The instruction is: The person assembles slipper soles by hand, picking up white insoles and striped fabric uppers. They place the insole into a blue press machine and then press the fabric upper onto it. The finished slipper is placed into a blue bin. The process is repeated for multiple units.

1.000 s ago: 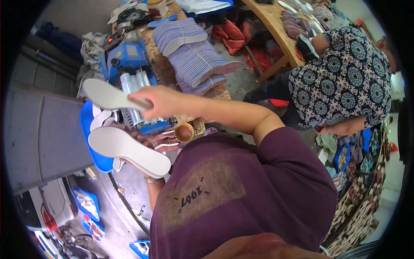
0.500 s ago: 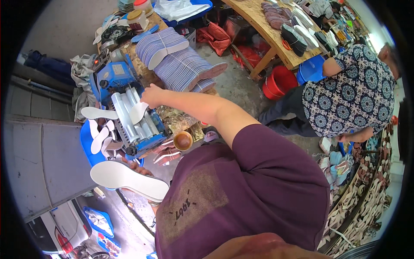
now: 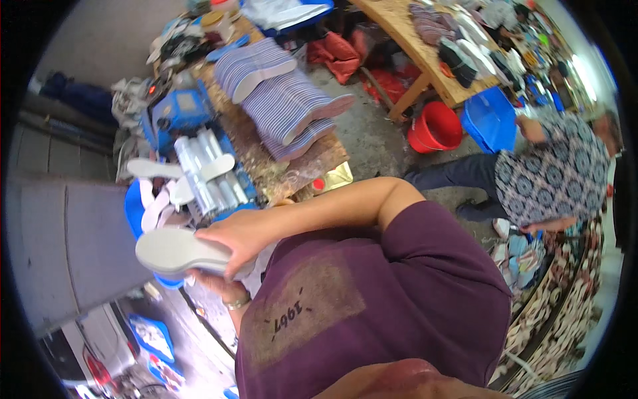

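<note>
Grey concrete floor point(image 3: 375, 123) runs between two wooden work areas in a crowded workshop. On the left, a long wooden surface point(image 3: 309, 171) carries striped soles point(image 3: 286, 100) packed face to face in thick rows and piled on one another, which seems to keep them lined up and compact. Left of them, a blue machine point(image 3: 176, 113) has its metal rollers point(image 3: 188, 163) toward the near side, seemingly within easy reach. One loose sole point(image 3: 218, 167) lies across the rollers, and another pale sole point(image 3: 149, 167) sticks out on their left. A blue basket point(image 3: 133, 213) sits just beside and below the rollers, a spot that would suit catching dropped pieces.

Near the person's body is a thick stack of pale soles point(image 3: 166, 246). The left hand point(image 3: 219, 284) is curled beneath it, probably bearing the weight, though most of its fingers are hidden. The right hand point(image 3: 236, 236) lies over the near end, thumb and fingers clasping the edges, likely to stop the layers sliding.

Far to the right, a red bucket point(image 3: 435, 128) and a blue bin point(image 3: 488, 120) stand beside a second wooden surface point(image 3: 389, 33).
</note>
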The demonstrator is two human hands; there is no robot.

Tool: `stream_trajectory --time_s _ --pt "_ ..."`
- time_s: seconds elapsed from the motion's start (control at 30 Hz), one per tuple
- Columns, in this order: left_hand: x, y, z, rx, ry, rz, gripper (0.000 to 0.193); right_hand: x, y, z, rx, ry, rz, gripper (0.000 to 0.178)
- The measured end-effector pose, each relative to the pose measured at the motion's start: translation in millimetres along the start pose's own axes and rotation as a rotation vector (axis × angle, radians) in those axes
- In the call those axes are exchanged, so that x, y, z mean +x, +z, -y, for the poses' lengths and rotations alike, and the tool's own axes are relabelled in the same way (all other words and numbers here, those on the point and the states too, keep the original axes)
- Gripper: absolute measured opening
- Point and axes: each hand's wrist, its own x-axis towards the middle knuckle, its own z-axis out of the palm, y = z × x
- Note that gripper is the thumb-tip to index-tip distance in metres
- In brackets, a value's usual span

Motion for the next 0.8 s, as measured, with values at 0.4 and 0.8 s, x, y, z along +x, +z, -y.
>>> stream_trajectory --time_s 0.4,0.8 --pt "21.9 -11.8 34.5 -0.279 -0.091 0.196 0.062 -14.0 -10.7 -15.8 0.129 0.264 0.140 0.083" --pt "4.5 -54.5 15.1 -0.457 -0.040 0.089 0.072 40.6 -107.2 -208.7 -0.643 0.358 -0.216 0.065"
